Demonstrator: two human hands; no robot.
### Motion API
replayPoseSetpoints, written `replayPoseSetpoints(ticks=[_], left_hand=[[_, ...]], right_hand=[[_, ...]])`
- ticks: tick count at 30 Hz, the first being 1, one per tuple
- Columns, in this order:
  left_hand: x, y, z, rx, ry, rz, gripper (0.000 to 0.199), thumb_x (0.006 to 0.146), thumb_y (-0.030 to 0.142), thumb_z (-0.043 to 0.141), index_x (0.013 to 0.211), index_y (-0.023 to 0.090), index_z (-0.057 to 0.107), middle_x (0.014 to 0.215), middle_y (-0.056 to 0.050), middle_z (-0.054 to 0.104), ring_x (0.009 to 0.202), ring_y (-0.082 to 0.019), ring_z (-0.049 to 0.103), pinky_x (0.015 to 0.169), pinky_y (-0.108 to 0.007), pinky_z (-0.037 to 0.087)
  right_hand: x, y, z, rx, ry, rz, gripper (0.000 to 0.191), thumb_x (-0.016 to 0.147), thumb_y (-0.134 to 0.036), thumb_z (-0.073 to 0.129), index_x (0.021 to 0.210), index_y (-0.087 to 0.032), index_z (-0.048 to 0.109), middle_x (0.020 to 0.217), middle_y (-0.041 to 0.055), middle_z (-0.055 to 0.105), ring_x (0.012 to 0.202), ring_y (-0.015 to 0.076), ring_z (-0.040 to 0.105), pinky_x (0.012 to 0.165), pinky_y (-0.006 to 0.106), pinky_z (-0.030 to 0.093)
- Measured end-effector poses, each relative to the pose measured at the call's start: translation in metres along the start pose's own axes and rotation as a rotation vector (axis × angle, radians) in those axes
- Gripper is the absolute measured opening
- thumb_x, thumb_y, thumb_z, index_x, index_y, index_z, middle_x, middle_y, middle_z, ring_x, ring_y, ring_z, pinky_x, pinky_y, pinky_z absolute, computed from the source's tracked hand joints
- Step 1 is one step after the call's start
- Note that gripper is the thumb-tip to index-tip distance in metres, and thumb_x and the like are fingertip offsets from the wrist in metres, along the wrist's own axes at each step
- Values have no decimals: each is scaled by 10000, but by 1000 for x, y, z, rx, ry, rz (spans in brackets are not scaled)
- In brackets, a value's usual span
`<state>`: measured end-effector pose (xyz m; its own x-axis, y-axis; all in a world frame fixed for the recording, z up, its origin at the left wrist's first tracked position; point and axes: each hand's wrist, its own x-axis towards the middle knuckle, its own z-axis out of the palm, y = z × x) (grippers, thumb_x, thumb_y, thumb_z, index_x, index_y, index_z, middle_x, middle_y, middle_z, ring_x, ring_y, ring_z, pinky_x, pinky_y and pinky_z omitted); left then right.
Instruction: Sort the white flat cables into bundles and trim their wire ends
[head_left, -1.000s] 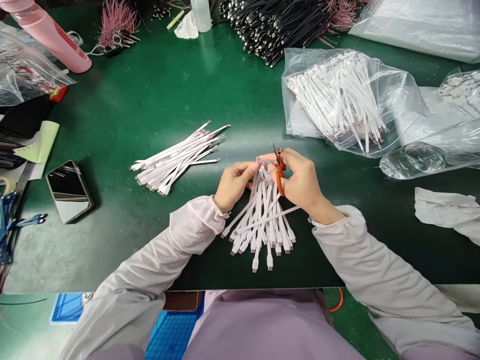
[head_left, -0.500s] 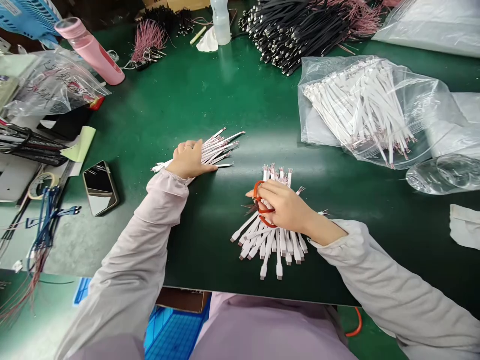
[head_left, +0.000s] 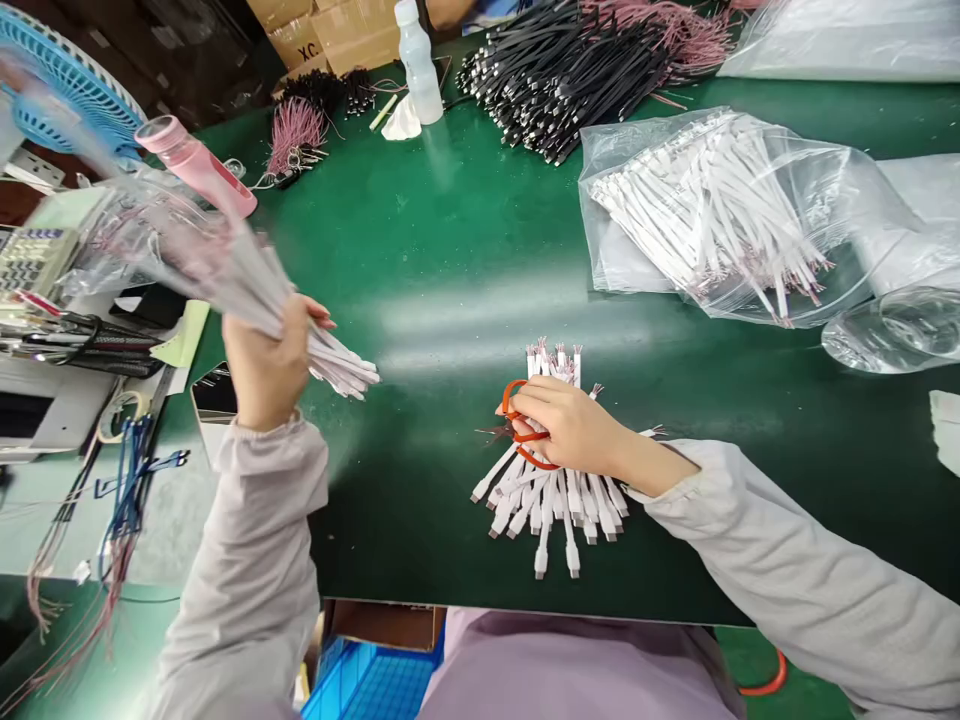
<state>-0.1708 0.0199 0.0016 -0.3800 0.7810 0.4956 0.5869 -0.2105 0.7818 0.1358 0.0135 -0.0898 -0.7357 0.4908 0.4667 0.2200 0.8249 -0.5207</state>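
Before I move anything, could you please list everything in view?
Flat tabletop: one, green, centre
Loose flat cables: many, white, centre
Held flat cables: one bundle, white, left hand
Metal scissors: one, orange handles, right hand
Plastic bag of flat cables: one, clear, right
Slim cable pile: one, black, far side
Cylindrical bottle: one, pink, far left
Waisted plastic bottle: one, translucent, far side
Plastic fan: one, blue, far left
Flat phone: one, dark, beside left hand
Thin cables: one bunch, blue, left
Button calculator: one, pale, left edge
Cardboard boxes: several, brown, behind tabletop
Plastic crate: one, blue, below tabletop
Left hand: one, grey sleeve, left
Right hand: one, grey sleeve, centre
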Motion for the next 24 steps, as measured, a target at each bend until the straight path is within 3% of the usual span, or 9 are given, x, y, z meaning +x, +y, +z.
replayPoseSetpoints(ticks=[3,6,9,17,24], left_hand=[[-15,5,-5,-218,79,64,259,783,274,695,998,160,609,760,-7,689,675,-164,680,688,-326,579],[-29,3,2,-313,69,-79,333,703,320,780,941,158,614,770,-8,676,759,-181,697,842,-403,581],[-33,3,5,-326,92,-122,312,676,356,798,807,155,599,753,-8,655,753,-181,692,844,-423,586],[-33,4,0,-353,73,-93,239,713,290,778,852,147,647,777,-17,700,765,-173,699,808,-356,578],[-35,-1,6,-400,49,-35,234,742,301,768,866,149,641,809,-18,705,844,-199,714,903,-406,551]], right_hand=[[0,1,1,4,-3,6,227,789,5,420,703,-200,466,656,31,561,652,172,472,616,307,434],[-1,2,2,7,4,20,193,837,-21,427,790,-177,532,700,44,600,667,173,482,628,311,441],[-2,2,3,2,0,22,169,857,-42,443,832,-159,562,717,54,614,681,179,494,634,318,445],[-2,1,1,8,-36,48,176,828,-29,446,791,-174,538,760,68,633,687,179,496,633,322,448],[-1,3,1,9,-26,40,185,835,-30,444,823,-164,570,743,60,620,686,177,500,641,318,453]])
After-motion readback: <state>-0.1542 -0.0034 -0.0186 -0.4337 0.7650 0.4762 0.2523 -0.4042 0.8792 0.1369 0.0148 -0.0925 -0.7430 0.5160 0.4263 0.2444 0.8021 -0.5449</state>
